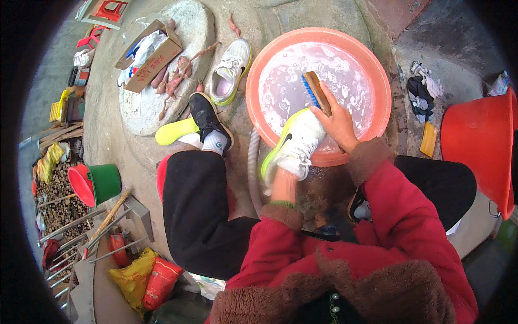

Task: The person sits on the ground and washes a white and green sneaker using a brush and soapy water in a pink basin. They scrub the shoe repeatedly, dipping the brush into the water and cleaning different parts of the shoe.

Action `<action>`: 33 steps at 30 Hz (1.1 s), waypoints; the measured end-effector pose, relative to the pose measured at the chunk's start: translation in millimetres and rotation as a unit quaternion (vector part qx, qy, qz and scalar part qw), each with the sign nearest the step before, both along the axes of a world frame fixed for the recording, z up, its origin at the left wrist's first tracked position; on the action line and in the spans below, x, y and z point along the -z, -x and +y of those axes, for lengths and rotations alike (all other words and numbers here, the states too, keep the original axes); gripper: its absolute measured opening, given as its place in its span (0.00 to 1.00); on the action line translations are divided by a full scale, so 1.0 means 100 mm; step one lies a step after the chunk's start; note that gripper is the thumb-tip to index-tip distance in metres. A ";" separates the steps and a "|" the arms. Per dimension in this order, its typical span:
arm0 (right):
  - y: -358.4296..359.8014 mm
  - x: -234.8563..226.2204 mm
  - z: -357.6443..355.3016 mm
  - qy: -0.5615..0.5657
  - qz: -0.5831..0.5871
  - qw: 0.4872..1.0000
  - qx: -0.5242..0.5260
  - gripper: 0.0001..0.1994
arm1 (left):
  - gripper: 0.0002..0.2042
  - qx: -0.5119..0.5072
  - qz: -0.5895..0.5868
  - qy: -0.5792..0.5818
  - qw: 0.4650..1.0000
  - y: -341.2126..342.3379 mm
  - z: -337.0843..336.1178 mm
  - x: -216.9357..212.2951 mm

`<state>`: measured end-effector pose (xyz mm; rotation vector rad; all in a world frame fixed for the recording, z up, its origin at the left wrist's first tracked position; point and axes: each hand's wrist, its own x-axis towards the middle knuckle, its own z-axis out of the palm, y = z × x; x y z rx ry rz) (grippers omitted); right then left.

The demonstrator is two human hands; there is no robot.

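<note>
Sneaker [295,144], white with a yellow-green sole, sits at frame centre over the near rim of the orange basin [259,70]; the left hand [283,181] is tucked inside it, grip hidden. Right hand [339,123] clasps a blue-bristled wooden brush [317,93] against the shoe. Basin holds soapy water [318,65].

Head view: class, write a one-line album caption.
Right hand scrubs a white shoe with a brush over a soapy basin.

Red jacket [345,254] with brown fuzzy trim, seemingly black trousers [199,210].
</note>
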<state>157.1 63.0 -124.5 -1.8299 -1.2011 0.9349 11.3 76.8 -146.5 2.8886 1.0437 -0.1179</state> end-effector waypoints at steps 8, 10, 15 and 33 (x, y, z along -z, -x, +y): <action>0.12 -0.08 0.13 -0.104 0.035 0.993 -0.041 0.39 | 0.21 -0.021 0.005 -0.053 0.998 0.26 -0.17 -0.33; 0.17 -0.03 0.15 -0.041 0.024 0.998 -0.050 0.38 | 0.22 -0.022 0.056 -0.047 0.997 0.27 -0.17 -0.38; -0.19 0.49 0.34 0.025 0.064 0.997 -0.033 0.34 | 0.22 -0.043 0.079 -0.027 0.996 0.36 -0.13 -0.33; 0.39 -0.54 -0.08 0.083 -0.092 0.991 -0.056 0.24 | 0.19 -0.214 -0.043 0.155 0.964 0.35 -0.33 0.55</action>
